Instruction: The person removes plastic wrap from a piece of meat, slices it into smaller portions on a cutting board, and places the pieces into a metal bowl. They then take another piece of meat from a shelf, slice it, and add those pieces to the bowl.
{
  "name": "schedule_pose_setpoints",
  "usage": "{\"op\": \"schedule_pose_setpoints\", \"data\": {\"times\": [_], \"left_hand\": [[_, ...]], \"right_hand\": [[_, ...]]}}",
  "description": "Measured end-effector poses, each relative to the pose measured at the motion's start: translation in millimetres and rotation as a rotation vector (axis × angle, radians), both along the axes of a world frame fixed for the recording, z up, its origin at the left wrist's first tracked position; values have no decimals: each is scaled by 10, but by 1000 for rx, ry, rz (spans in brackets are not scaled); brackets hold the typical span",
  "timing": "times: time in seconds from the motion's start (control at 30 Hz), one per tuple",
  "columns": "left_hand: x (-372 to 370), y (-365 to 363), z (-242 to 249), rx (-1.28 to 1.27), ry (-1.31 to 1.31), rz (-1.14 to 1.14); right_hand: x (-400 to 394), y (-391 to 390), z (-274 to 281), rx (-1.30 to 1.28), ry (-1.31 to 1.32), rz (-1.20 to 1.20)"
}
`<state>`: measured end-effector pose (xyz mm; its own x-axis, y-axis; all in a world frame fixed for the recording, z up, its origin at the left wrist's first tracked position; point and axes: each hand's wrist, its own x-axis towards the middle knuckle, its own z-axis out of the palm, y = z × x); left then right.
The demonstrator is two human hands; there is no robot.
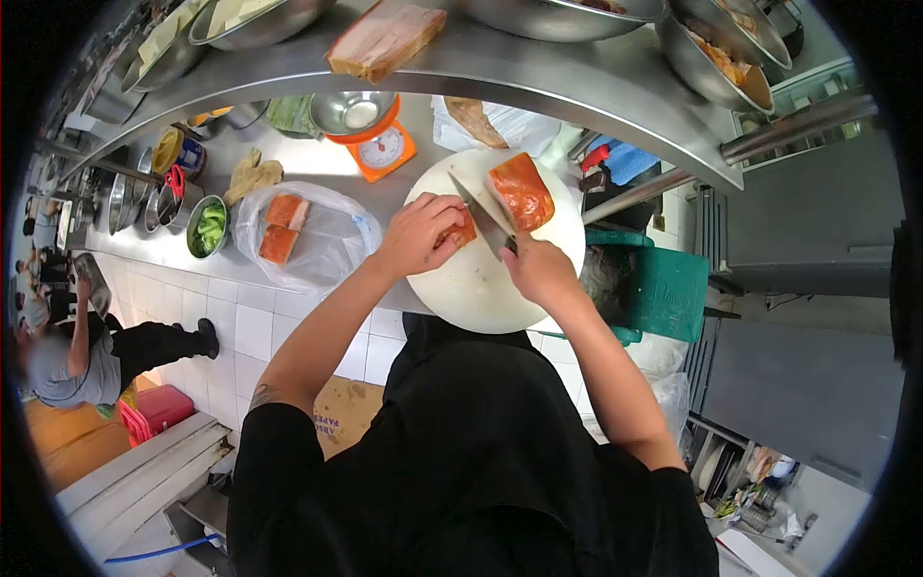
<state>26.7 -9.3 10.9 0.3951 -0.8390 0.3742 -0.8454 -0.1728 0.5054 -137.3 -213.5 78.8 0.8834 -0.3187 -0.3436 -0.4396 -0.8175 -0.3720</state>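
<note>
My right hand [540, 272] is closed round the handle of a kitchen knife [482, 213], whose blade points away from me across a round white cutting board [461, 306]. Left of the blade, my left hand [421, 236] grips a piece of roast pork [460, 231] with browned skin, its fingers partly covering it. A larger block of roast pork [522, 191] lies on the board to the right of the blade. Farther left, cut pork pieces [279, 242] rest in a clear plastic bag [332, 252].
An orange kitchen scale [384, 154] with a steel bowl [354, 113] stands behind the board. A steel shelf [538, 87] overhead carries a pork slab [386, 37] and several bowls. Green vegetables fill a bowl [208, 227] at left. A green bin [670, 293] stands right; another person [91, 356] is at far left.
</note>
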Motion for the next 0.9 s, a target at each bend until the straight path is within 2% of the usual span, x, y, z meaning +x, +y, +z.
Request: {"op": "schedule_pose_setpoints", "data": {"times": [0.1,0.13,0.2,0.23,0.3,0.33,0.4,0.5,0.57,0.63,0.67,0.73,0.77,0.83,0.9], "left_hand": [[31,48,66,32,128,25],[41,11,84,34,124,25],[63,-111,120,60,416,180],[84,-202,142,64,410,180],[108,-458,193,422,190,166],[68,-616,215,420,184,172],[-32,-904,226,754,70,171],[-180,-1023,93,758,-98,106],[-126,-936,-18,699,-94,21],[-105,-809,8,530,41,-155],[-88,-723,38,536,32,-160],[-117,-590,228,291,176,-236],[-194,-550,369,292,159,-242],[-367,-447,1042,22,411,-197],[-495,-403,1874,-119,258,-195]], "right_hand": [[-505,-109,103,62,-247,-74],[-672,-151,109,64,-250,-74],[-982,-207,92,175,-366,-190],[-1123,-223,64,179,-371,-192],[-1353,-243,-14,256,-382,-239],[-1436,-237,-48,253,-388,-247],[-1547,-194,-94,283,-394,-269],[-1657,-157,-215,309,-436,-303],[-1711,-144,-254,332,-419,-322],[-1760,-145,-269,333,-413,-334],[-1785,-147,-278,322,-415,-345],[-1858,-167,-305,313,-428,-360],[-1905,-190,-339,280,-419,-339],[-1927,-230,-411,228,-435,-301],[-1923,-240,-488,209,-425,-284]]}}
